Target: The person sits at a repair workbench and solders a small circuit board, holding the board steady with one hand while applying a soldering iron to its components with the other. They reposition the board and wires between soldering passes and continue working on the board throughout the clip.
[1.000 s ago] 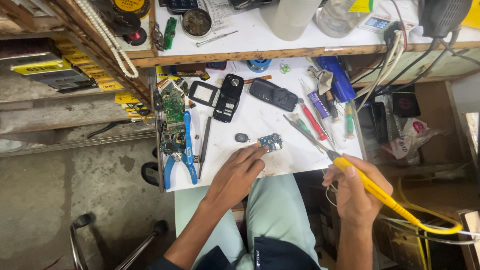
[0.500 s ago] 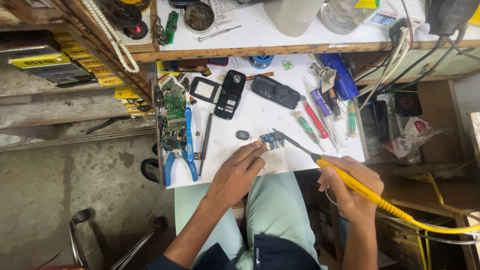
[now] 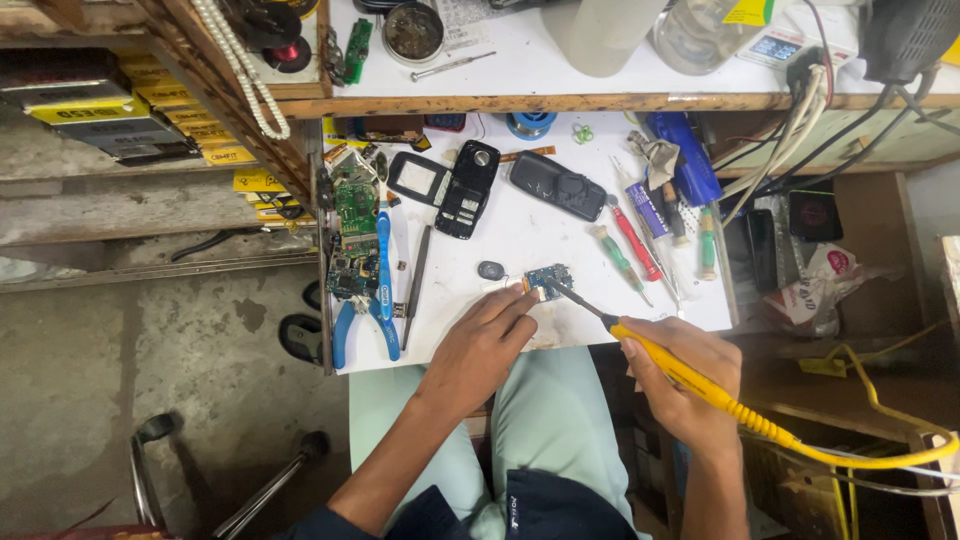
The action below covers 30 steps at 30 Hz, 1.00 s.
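Yellow iron (image 3: 700, 385) in the right hand (image 3: 680, 385), fingers wrapped shut round the handle, dark tip down on the small blue board (image 3: 548, 280). Left hand (image 3: 480, 345) lies on the white bench (image 3: 520, 230), fingertips (image 3: 520, 298) pinning the board's near edge; whether they pinch it or just press, can't tell. Board sits mid-bench, just right of a small dark oval part (image 3: 491, 270).

Risks, as I judge: tip is v. close to the left fingertips, so a slip = burn. Board is held by touch only; push too hard w/ the tip and it skids. Yellow cord (image 3: 860, 455) loops off to the right, and a snag could jerk the iron. Screwdrivers (image 3: 630, 250) and opened phone (image 3: 468, 190) lie near, apart from the work.
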Tool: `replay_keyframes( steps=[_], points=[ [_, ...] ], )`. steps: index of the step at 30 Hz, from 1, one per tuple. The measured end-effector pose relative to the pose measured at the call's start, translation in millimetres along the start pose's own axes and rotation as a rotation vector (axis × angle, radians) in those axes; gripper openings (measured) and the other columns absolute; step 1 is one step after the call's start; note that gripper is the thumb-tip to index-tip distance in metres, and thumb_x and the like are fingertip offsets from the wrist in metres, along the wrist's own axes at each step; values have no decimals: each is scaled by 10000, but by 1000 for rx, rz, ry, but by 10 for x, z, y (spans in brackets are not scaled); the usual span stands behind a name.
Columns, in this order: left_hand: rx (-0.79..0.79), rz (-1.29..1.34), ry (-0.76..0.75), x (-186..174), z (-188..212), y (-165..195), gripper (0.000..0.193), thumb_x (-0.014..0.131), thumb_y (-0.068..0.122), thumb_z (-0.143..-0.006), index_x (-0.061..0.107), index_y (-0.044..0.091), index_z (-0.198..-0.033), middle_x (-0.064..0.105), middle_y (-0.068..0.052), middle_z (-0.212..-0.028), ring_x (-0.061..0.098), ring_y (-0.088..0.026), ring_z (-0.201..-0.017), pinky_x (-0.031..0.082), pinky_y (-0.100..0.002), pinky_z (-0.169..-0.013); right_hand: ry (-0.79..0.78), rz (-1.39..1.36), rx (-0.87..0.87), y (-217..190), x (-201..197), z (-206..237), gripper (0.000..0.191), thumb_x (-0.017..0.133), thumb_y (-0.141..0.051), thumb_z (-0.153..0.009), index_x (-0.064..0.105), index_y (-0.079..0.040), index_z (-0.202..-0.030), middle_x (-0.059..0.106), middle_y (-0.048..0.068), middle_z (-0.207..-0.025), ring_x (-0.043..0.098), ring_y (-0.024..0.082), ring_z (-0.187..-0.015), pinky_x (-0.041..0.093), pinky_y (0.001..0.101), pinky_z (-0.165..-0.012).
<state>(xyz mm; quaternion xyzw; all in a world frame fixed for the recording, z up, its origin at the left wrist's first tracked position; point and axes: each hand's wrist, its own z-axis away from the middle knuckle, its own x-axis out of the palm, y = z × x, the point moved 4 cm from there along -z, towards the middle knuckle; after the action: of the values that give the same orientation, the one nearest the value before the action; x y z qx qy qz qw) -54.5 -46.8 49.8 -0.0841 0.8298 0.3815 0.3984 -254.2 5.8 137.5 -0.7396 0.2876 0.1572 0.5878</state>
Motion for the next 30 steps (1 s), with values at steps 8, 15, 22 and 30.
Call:
replay_keyframes(
  steps=[8, 15, 22, 30],
  points=[
    [4, -9, -6, -19, 36, -2, 228, 627, -81, -742, 599, 5, -951, 626, -144, -1392, 540, -326, -1351, 453, -434, -1122, 55, -10, 52, 34, 70, 48, 158, 726, -38, -906, 757, 35, -1042, 733, 70, -740, 638, 75, -508, 477, 195, -460],
    [-6, 13, -28, -10, 31, -27, 242, 628, -87, -728, 611, 2, -953, 635, -144, -1394, 541, -320, -1345, 455, -433, -1117, 43, 23, 59, 65, 118, 42, 160, 727, -76, -912, 761, 29, -1027, 728, 54, -722, 639, 73, -500, 487, 204, -469],
    [-10, 25, -13, -12, 53, -36, 226, 633, -84, -746, 618, -4, -958, 642, -138, -1388, 543, -313, -1346, 460, -427, -1115, 37, 33, 45, 40, 129, 31, 150, 722, -54, -909, 760, 32, -1025, 720, 55, -710, 633, 74, -494, 478, 205, -469],
    [-13, 41, -5, -33, 57, -37, 250, 630, -85, -738, 625, -5, -975, 647, -143, -1375, 541, -314, -1346, 460, -423, -1112, 18, 72, -12, -59, 135, -14, 142, 728, -27, -892, 756, 34, -1016, 732, 62, -730, 655, 79, -535, 491, 208, -517]
  ],
)
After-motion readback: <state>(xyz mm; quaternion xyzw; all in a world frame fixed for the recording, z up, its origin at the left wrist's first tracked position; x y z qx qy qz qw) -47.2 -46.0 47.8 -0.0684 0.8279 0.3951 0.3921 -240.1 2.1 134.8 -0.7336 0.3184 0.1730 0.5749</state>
